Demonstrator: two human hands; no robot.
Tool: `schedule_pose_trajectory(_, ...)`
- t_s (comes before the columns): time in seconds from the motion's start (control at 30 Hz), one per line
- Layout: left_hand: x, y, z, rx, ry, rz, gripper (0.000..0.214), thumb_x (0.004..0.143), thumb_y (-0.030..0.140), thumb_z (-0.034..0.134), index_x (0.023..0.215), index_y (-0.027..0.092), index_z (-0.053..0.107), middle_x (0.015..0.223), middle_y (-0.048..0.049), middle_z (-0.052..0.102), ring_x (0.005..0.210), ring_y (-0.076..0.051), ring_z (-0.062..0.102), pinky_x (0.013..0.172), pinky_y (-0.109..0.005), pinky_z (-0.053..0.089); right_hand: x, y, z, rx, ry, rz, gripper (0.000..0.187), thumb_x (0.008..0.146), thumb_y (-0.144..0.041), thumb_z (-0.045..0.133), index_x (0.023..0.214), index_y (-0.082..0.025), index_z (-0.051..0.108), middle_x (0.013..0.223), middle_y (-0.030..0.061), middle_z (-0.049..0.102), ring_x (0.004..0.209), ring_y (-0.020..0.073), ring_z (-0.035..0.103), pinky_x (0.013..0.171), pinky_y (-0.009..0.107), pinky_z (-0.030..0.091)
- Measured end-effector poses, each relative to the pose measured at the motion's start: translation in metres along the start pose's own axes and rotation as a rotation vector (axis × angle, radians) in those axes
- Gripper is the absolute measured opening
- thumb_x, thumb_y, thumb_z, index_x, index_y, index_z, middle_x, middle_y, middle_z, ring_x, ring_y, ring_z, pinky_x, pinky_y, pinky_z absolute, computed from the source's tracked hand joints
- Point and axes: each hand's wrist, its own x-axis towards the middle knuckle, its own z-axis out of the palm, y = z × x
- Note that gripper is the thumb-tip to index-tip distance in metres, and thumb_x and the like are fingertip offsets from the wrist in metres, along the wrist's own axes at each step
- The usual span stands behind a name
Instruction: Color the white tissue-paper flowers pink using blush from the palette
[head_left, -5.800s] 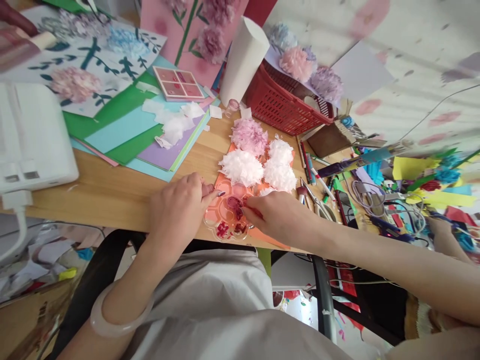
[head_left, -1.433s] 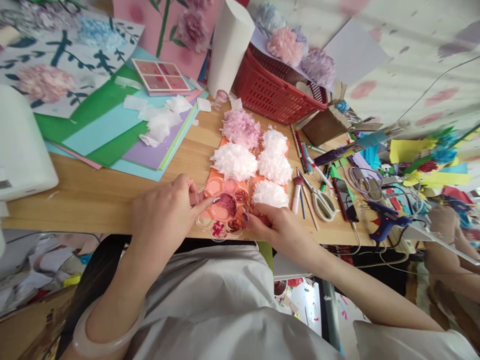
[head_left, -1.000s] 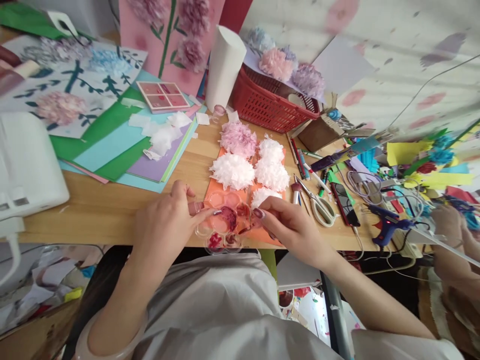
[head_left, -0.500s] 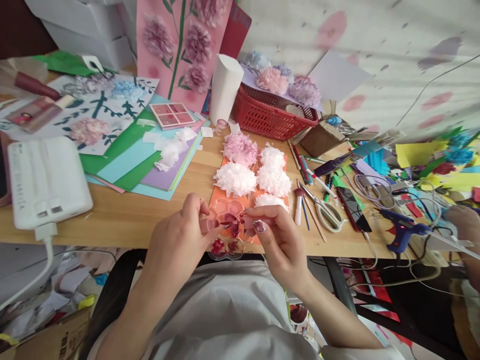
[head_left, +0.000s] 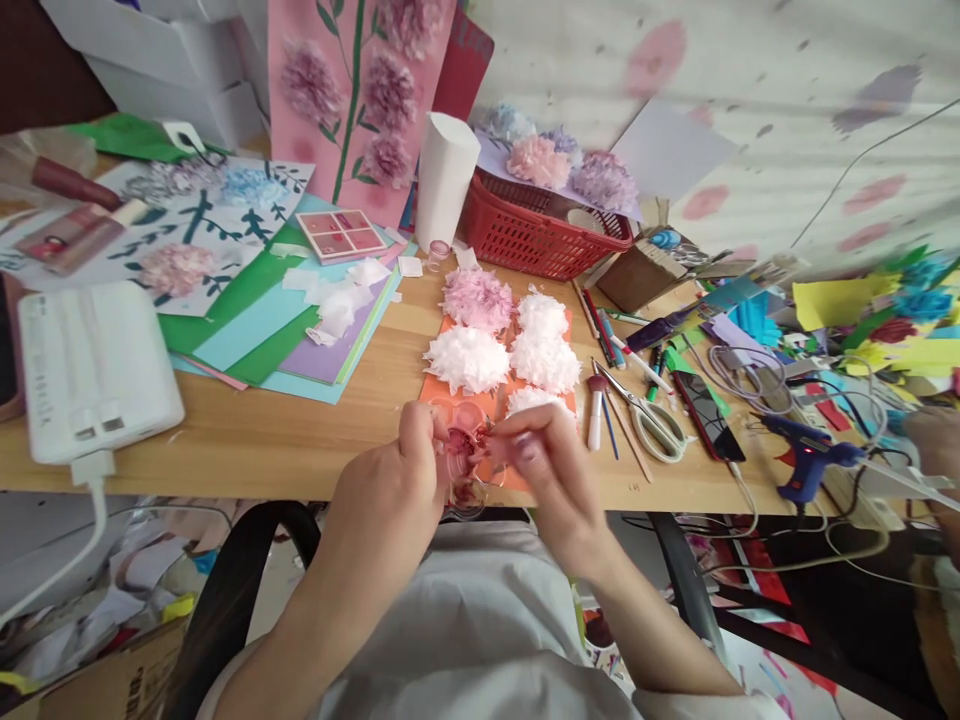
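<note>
Both hands have come closer at the tabletop (head_left: 262, 440) edge: left hand (head_left: 390, 490) clamps the paint palette (head_left: 465, 462), right hand (head_left: 551, 470) touches it, grip too blurred to tell.

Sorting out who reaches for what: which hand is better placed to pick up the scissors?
Right, probably. The right hand is nearer the scissors, which lie on its side of the table; the left hand holds the palette.

Craft desk (head_left: 300, 440), likely: paper flowers (head_left: 469, 358)
</note>
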Motion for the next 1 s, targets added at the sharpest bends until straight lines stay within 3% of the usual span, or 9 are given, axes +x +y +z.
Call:
schedule_pose_trajectory(0.17,-0.002,0.001,0.000,-0.020,-0.022,0.042,0.014,0.092,0.024,0.042,0.097,0.026,0.029,0.081,-0.0072,0.074,0.072,-0.032,0.072,0.056,-0.035,0.038,0.002,-0.002,0.006,0.030,-0.052,0.039,0.017,0.106,-0.038,0.042,0.106,-0.025,0.052,0.084,0.0009,0.059,0.073,0.0145,0.058,0.067,0.028,0.050)
schedule_pose_trajectory(0.3,-0.004,0.002,0.003,-0.021,-0.018,0.045,0.014,0.091,0.025,0.043,0.098,0.026,0.031,0.076,-0.0062,0.073,0.073,-0.032,0.073,0.055,-0.035,0.038,0.001,-0.002,0.010,0.079,-0.019,0.095,0.018,0.105,-0.040,0.043,0.105,-0.024,0.052,0.086,0.0011,0.059,0.072,0.0137,0.056,0.066,0.027,0.050)
schedule_pose_trajectory(0.37,-0.003,0.000,0.003,-0.045,-0.027,0.048,0.015,0.090,0.025,0.046,0.099,0.025,0.033,0.080,-0.0069,0.075,0.075,-0.031,0.074,0.056,-0.035,0.041,0.000,0.000,0.004,0.104,-0.058,0.106,0.019,0.104,-0.042,0.047,0.106,-0.024,0.055,0.087,0.0016,0.061,0.072,0.0139,0.058,0.065,0.027,0.051)
schedule_pose_trajectory(0.43,0.001,-0.005,0.002,-0.042,-0.010,0.018,0.016,0.090,0.022,0.045,0.103,0.024,0.036,0.085,-0.0080,0.076,0.081,-0.030,0.075,0.059,-0.035,0.043,-0.001,0.003,-0.009,0.097,0.003,0.109,0.019,0.102,-0.041,0.051,0.105,-0.025,0.060,0.087,0.0015,0.063,0.075,0.0143,0.061,0.067,0.026,0.052)
schedule_pose_trajectory(0.53,0.012,-0.016,-0.003,0.084,0.032,-0.080,0.021,0.093,0.027,0.047,0.113,0.022,0.040,0.087,-0.0081,0.077,0.088,-0.033,0.074,0.063,-0.037,0.043,-0.009,0.007,-0.031,0.004,0.090,0.099,0.013,0.101,-0.035,0.054,0.104,-0.027,0.065,0.088,0.0009,0.066,0.079,0.0136,0.064,0.072,0.025,0.053)
schedule_pose_trajectory(0.63,0.023,-0.023,-0.007,0.186,0.030,-0.125,0.021,0.095,0.038,0.049,0.108,0.022,0.049,0.091,-0.0078,0.076,0.089,-0.035,0.072,0.062,-0.037,0.038,-0.022,0.011,-0.041,-0.129,-0.015,0.104,0.010,0.098,-0.024,0.057,0.102,-0.025,0.066,0.086,0.0007,0.069,0.073,0.0126,0.066,0.069,0.025,0.054)
schedule_pose_trajectory(0.77,0.030,-0.021,-0.007,0.227,-0.020,-0.106,0.021,0.093,0.042,0.051,0.088,0.022,0.055,0.083,-0.0078,0.075,0.083,-0.035,0.071,0.057,-0.035,0.030,-0.037,0.014,-0.035,-0.269,-0.064,0.049,0.014,0.092,-0.013,0.060,0.101,-0.022,0.066,0.081,0.0016,0.072,0.068,0.0138,0.068,0.063,0.026,0.055)
schedule_pose_trajectory(1.0,0.027,-0.027,-0.011,0.228,-0.044,-0.107,0.020,0.093,0.041,0.048,0.084,0.023,0.052,0.086,-0.0093,0.073,0.084,-0.035,0.070,0.057,-0.035,0.030,-0.038,0.015,-0.026,-0.454,0.045,-0.028,0.012,0.089,-0.012,0.059,0.096,-0.021,0.063,0.070,-0.0003,0.065,0.060,0.0130,0.061,0.056,0.024,0.051)
